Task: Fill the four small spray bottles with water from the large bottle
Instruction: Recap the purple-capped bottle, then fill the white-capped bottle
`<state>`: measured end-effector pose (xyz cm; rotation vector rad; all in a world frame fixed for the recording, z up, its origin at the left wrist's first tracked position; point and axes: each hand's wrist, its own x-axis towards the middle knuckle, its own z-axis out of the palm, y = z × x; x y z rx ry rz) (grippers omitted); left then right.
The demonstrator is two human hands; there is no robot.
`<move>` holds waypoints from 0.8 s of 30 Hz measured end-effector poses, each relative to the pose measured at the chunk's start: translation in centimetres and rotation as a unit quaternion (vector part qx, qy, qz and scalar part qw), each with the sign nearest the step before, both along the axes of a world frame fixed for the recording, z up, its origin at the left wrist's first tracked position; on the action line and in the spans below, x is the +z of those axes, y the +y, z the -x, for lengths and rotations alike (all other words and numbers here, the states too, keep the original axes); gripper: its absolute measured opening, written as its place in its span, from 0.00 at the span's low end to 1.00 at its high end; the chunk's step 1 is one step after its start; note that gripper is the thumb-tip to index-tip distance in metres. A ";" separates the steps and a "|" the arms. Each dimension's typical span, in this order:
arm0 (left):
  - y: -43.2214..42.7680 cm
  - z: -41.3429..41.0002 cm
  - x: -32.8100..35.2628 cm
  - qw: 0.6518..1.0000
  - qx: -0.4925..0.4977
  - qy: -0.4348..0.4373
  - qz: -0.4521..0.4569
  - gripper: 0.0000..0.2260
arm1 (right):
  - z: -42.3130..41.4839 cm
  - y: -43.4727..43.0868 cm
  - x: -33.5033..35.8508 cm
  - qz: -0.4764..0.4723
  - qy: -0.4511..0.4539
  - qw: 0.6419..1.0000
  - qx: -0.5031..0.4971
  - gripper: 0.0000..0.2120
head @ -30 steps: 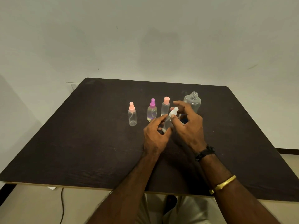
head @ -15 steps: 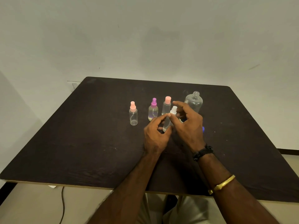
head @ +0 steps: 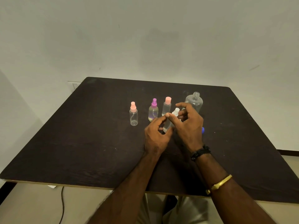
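Gripping clear white-capped spray bottle (head: 167, 126) in left hand (head: 154, 137) fingers (head: 161, 121), pinching its cap (head: 176, 111) with right hand (head: 190, 128), over dark table (head: 80, 143), pale wall (head: 145, 38) behind.

Your left forearm (head: 129, 183) and right forearm (head: 234, 194) reaching forward side by side, your left hand (head: 155, 135) curled round the body of the small spray bottle (head: 168, 125), your right hand (head: 189, 126) arched over its top, thumb and fingers pinching the cap, black band (head: 200, 151) on your right wrist, gold bangle (head: 220, 183) further up.
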<state>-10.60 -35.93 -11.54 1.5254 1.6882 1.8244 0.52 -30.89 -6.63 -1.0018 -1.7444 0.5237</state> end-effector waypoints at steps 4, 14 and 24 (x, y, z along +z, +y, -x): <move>0.1 0.2 0.0 1.000 -0.003 -0.015 -0.001 0.20 | 0.3 -0.4 0.0 0.039 0.026 0.997 0.068 0.25; 0.0 0.1 0.1 1.000 0.000 -0.019 0.006 0.18 | 0.5 -0.2 0.2 0.071 0.046 0.995 0.058 0.22; 0.2 0.1 -0.2 1.000 0.006 -0.010 0.016 0.20 | 0.6 -0.1 0.1 0.090 0.077 0.993 0.006 0.14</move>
